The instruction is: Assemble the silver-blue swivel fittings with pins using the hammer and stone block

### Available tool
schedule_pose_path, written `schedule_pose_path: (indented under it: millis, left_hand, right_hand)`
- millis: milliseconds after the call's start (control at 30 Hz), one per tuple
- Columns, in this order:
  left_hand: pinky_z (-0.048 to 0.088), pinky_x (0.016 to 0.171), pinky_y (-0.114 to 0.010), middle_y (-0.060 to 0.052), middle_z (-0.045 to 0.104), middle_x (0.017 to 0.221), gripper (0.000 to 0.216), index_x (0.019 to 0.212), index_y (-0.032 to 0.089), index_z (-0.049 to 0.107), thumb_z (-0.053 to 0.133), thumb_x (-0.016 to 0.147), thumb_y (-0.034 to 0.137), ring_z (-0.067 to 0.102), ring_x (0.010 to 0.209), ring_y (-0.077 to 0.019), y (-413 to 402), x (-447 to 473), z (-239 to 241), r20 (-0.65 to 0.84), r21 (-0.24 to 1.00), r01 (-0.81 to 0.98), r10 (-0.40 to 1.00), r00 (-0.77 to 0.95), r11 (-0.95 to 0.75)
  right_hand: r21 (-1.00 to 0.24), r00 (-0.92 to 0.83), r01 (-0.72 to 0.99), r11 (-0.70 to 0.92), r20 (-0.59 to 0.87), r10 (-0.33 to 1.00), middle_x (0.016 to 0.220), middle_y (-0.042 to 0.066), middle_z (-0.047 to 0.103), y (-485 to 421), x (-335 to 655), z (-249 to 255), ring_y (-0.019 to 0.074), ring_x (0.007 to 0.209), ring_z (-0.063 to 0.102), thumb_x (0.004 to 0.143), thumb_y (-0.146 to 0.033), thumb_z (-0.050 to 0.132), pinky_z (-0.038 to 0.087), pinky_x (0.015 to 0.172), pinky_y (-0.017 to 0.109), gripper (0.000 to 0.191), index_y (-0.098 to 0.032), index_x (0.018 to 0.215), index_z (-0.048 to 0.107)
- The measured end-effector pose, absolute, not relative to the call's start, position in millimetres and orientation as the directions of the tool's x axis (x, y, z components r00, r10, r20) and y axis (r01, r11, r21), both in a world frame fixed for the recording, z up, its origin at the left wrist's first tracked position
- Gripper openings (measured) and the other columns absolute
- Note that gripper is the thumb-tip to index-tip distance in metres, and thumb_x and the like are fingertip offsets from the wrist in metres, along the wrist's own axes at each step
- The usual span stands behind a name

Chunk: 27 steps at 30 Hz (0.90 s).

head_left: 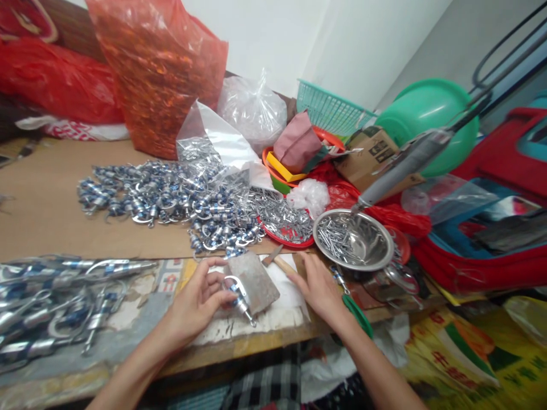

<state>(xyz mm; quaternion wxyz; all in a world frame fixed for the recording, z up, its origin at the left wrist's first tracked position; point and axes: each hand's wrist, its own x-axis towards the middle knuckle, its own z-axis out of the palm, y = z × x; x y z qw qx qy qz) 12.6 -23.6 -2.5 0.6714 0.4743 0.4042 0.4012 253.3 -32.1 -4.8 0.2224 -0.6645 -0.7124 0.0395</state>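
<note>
My left hand [194, 304] pinches a small metal fitting [240, 302] with a blue band, a curved silver lever and a ring at its lower end. The fitting lies against a worn grey metal block [256, 279] on the bench. To the right of the block, my right hand [318, 285] is closed around the end of a small hammer's light wooden handle [284, 265]. The hammer head [272, 256] points left, close to the block's far corner. The fingertips of my right hand are partly hidden.
Similar fittings lie in a heap [171, 199] behind and a pile [51, 307] at left. Metal pins fill a red tray [294, 246] and partly fill a steel bowl [378, 250]. Green-handled scissors [359, 316] lie at the bench edge. A grey-handled lever [405, 165] slants above the bowl.
</note>
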Motion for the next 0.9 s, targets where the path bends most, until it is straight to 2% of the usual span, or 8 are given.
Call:
schedule_pose_path:
  millis: [67,133,267,367,467,633,733,900]
  left_hand:
    - [0.046,0.062,-0.028,0.004,0.055,0.071,0.038,0.099,0.022,0.033,0.056,0.069,0.017,0.056,0.067,-0.0131,-24,12,-4,-0.149,0.964,-0.155,0.922,0.356,0.216]
    - [0.046,0.061,-0.028,0.004,0.055,0.072,0.038,0.1,0.022,0.033,0.056,0.071,0.017,0.056,0.067,-0.0127,-23,12,-5,-0.139,0.966,-0.154,0.921,0.364,0.207]
    - [0.047,0.061,-0.028,0.004,0.056,0.072,0.038,0.1,0.022,0.033,0.056,0.07,0.017,0.056,0.068,-0.0134,-23,12,-7,-0.137,0.967,-0.154,0.923,0.36,0.204]
    - [0.047,0.06,-0.028,0.004,0.056,0.071,0.039,0.1,0.022,0.033,0.056,0.068,0.017,0.056,0.067,-0.0138,-23,13,-6,-0.141,0.966,-0.156,0.928,0.345,0.205]
    - [0.047,0.06,-0.028,0.004,0.056,0.07,0.04,0.1,0.022,0.033,0.056,0.068,0.017,0.056,0.066,-0.0138,-23,14,-5,-0.138,0.967,-0.157,0.931,0.339,0.2]
    - [0.048,0.062,-0.029,0.005,0.055,0.069,0.041,0.1,0.022,0.032,0.057,0.068,0.017,0.056,0.069,-0.014,-23,13,-8,-0.127,0.969,-0.159,0.93,0.345,0.191]
    - [0.048,0.063,-0.028,0.005,0.055,0.069,0.041,0.1,0.022,0.033,0.057,0.067,0.017,0.057,0.068,-0.0134,-23,12,-9,-0.126,0.971,-0.152,0.936,0.33,0.184]
    - [0.049,0.063,-0.028,0.004,0.059,0.07,0.044,0.105,0.021,0.037,0.058,0.067,0.019,0.058,0.069,-0.0144,-23,12,-8,-0.126,0.977,-0.127,0.942,0.312,0.172]
  right_hand:
    - [-0.287,-0.055,0.954,0.085,0.113,0.992,0.091,0.008,0.06,-37,270,-12,0.0216,0.084,0.057,0.079,-0.028,0.052,0.044,0.072,0.033,0.028,-0.016,0.104,0.054]
    - [-0.321,-0.053,0.944,0.074,0.074,0.996,0.085,0.006,0.061,-43,273,-11,0.0196,0.079,0.059,0.081,-0.026,0.049,0.045,0.069,0.031,0.021,-0.016,0.097,0.057]
    - [-0.429,-0.12,0.874,0.227,0.263,0.957,0.097,0.007,0.06,-61,254,17,0.0181,0.087,0.057,0.081,-0.02,0.048,0.047,0.073,0.029,0.025,-0.018,0.105,0.052]
    - [-0.415,-0.287,0.801,0.432,0.367,0.885,0.106,0.007,0.058,-75,237,40,0.0163,0.096,0.055,0.083,-0.009,0.042,0.045,0.081,0.028,0.039,-0.021,0.12,0.044]
    - [-0.389,-0.338,0.751,0.534,0.467,0.817,0.109,0.006,0.056,-84,229,48,0.0156,0.097,0.054,0.081,-0.002,0.04,0.046,0.08,0.027,0.053,-0.025,0.128,0.036]
    - [-0.274,-0.434,0.811,0.517,0.311,0.845,0.099,0.006,0.061,-91,222,38,0.0169,0.084,0.059,0.078,-0.002,0.037,0.05,0.067,0.027,0.054,-0.024,0.128,0.039]
    - [-0.268,-0.416,0.816,0.512,0.343,0.842,0.099,0.007,0.061,-94,219,35,0.0173,0.085,0.058,0.078,-0.002,0.036,0.05,0.069,0.028,0.054,-0.022,0.127,0.041]
    - [-0.481,-0.297,0.774,0.412,0.3,0.907,0.097,0.006,0.062,-81,226,24,0.0154,0.082,0.059,0.081,-0.009,0.041,0.049,0.071,0.028,0.045,-0.024,0.123,0.046]
